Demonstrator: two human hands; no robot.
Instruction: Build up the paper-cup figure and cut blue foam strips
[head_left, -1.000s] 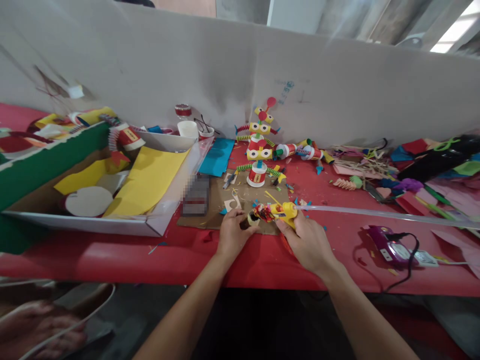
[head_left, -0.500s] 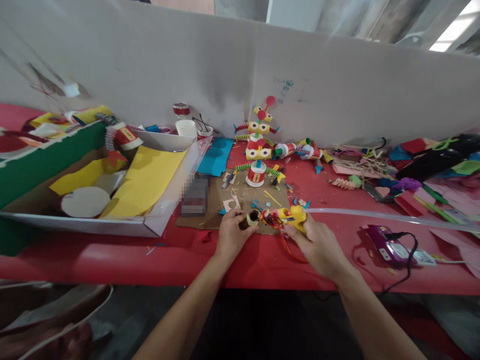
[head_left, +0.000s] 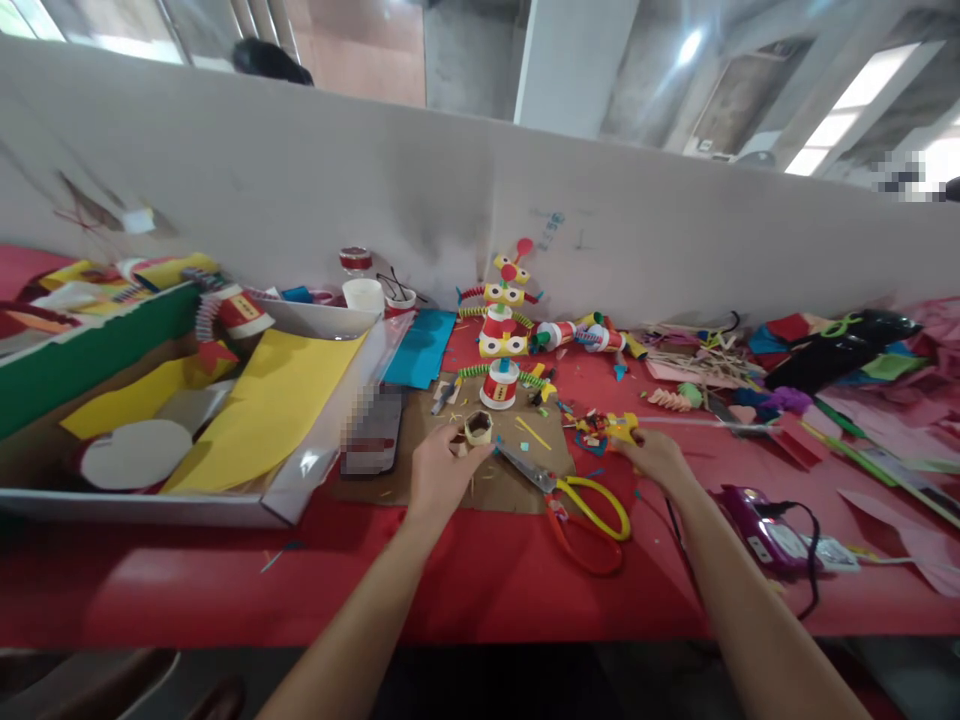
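My left hand [head_left: 448, 465] pinches a short hollow paper tube [head_left: 478, 430], its open end facing up, over the brown cardboard [head_left: 427, 490]. To the right, my right hand [head_left: 654, 460] has its fingers closed on a yellow hot glue gun [head_left: 621, 428] low at the table, a clear glue stick trailing from its back. Bits of coloured scrap cluster at the glue gun's front end. Between my hands lie scissors [head_left: 553, 484] with one yellow and one red handle. Just beyond the tube stands a paper-cup figure [head_left: 501, 385] with green spring arms and a yellow eyed head.
An open box [head_left: 300, 490] with yellow sheets stands at left. Near it are a dark phone-like object [head_left: 371, 430] and blue paper [head_left: 424, 345]. A purple power socket [head_left: 769, 530] with a cord sits at right, before craft scraps [head_left: 697, 350]. A board wall [head_left: 337, 180] rises behind.
My right hand has carried the glue gun away from the tube, to the right and down to the table. The scissors now show fully. My left hand keeps the tube; the view has tilted up.
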